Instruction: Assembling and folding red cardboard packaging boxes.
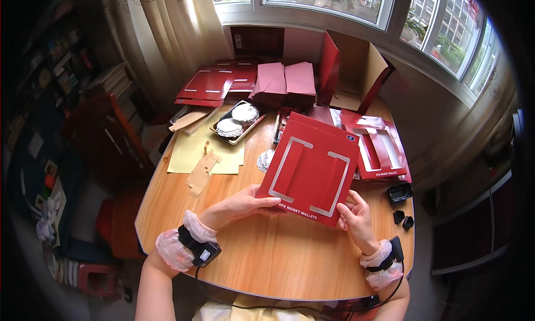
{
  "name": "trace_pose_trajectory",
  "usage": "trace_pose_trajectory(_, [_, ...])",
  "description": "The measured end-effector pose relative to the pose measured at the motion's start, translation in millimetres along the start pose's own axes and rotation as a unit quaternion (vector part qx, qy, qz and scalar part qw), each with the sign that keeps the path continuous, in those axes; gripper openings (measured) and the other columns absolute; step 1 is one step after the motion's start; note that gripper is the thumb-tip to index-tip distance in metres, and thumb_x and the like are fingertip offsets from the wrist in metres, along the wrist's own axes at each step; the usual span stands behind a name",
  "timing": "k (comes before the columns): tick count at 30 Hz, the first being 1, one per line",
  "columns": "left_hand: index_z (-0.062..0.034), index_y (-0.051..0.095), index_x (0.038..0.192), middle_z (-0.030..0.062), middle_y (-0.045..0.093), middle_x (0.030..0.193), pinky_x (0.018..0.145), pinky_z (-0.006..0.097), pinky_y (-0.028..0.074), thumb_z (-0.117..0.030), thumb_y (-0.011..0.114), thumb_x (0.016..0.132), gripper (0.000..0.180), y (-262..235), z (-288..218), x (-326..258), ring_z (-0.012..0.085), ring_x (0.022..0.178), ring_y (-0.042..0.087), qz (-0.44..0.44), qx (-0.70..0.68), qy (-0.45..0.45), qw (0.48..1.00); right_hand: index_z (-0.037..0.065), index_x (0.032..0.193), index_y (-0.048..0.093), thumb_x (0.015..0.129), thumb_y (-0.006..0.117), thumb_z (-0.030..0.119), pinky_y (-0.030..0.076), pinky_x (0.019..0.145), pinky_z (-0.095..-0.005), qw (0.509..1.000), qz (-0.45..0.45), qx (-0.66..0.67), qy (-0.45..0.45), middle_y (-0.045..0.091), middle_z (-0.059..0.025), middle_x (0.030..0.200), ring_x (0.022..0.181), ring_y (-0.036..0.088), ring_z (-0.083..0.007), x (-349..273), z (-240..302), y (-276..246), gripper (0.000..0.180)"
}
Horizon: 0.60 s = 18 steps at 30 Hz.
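Note:
A flat red cardboard packaging sheet (pixel 316 166) is held up, tilted, above the near middle of the wooden table. Two bracket-shaped slots are cut in its face, and white print runs along its lower edge. My left hand (pixel 245 203) grips its lower left corner, thumb on the front and fingers behind. At the lower right corner my right hand (pixel 355 216) pinches the edge between thumb and fingers. Just behind it on the right lie similar red cards with window cutouts (pixel 384 148). A silvery white disc (pixel 265 160) shows partly beside its left edge.
A black tray (pixel 238 122) holds two silvery white bundles, near yellow paper (pixel 181 154) and a tan cardboard strip (pixel 202 173). Farther back are stacked red sheets (pixel 209 86), pink envelopes (pixel 285 80) and an open cardboard box (pixel 354 76). Small black pieces (pixel 399 193) lie at the right edge.

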<state>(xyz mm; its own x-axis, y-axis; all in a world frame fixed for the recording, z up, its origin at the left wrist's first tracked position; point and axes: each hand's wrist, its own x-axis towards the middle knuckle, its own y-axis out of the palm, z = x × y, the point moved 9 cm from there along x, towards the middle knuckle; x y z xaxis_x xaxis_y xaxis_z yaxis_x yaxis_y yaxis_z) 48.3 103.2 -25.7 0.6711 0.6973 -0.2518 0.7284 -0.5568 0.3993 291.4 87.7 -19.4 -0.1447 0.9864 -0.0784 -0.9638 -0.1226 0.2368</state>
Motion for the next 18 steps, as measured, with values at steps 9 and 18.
trace_pose_trajectory(9, [-0.0061,0.023,0.147,0.0098,0.07,0.107,0.07,0.023,0.054,-0.018,0.056,0.101,0.058,-65,-5,9,0.0111,0.086,0.068,-0.162,0.014,0.123,0.979,-0.003,0.142,0.042,0.097,0.058,0.002,0.037,0.045,-0.0174,0.995,0.068,-0.012,0.075,0.069,-0.0091,0.1,0.052,0.044,-0.0021,-2,-15,15,0.048])
trace_pose_trajectory(18, [-0.0065,0.048,0.132,0.0134,0.059,0.116,0.088,0.027,0.049,-0.007,0.06,0.094,0.039,-73,-59,-35,0.0154,0.109,0.057,-0.421,0.22,0.339,0.812,-0.004,0.14,0.048,0.1,0.054,0.007,0.052,0.078,-0.0205,0.986,0.125,-0.112,-0.004,0.066,-0.0068,0.117,0.098,0.063,-0.0082,3,-1,7,0.042])
